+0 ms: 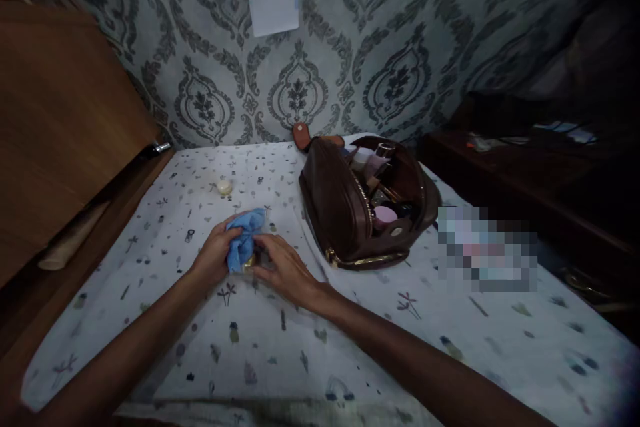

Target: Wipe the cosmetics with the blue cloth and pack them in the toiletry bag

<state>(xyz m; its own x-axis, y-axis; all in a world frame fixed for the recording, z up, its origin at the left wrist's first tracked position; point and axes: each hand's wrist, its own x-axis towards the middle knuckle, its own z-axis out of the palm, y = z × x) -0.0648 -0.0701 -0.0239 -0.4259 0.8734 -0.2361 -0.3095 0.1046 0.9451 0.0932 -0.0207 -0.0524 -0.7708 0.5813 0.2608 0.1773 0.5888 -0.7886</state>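
My left hand (213, 255) is closed on a crumpled blue cloth (243, 238), its thumb lying over the fabric. Facing it, my right hand (289, 271) has its thumb and fingers around a small gold-coloured object (249, 263) at the cloth's lower edge. Cloth and fingers cover most of that object, so its kind does not show. Beyond my hands, a small round cream-coloured lid or pot (224, 187) rests on the printed sheet. To the right stands a dark brown bag (330, 203), unzipped, with a pink round item (385, 215) among several cosmetics inside.
A white sheet with small printed motifs (270, 360) covers the surface under my hands. Wooden furniture (65, 127) borders it at left, dark furniture (500, 180) at right. Patterned wallpaper (300, 80) rises behind, bearing a white card (275, 12). A pixelated patch (487, 249) hides something beside the bag.
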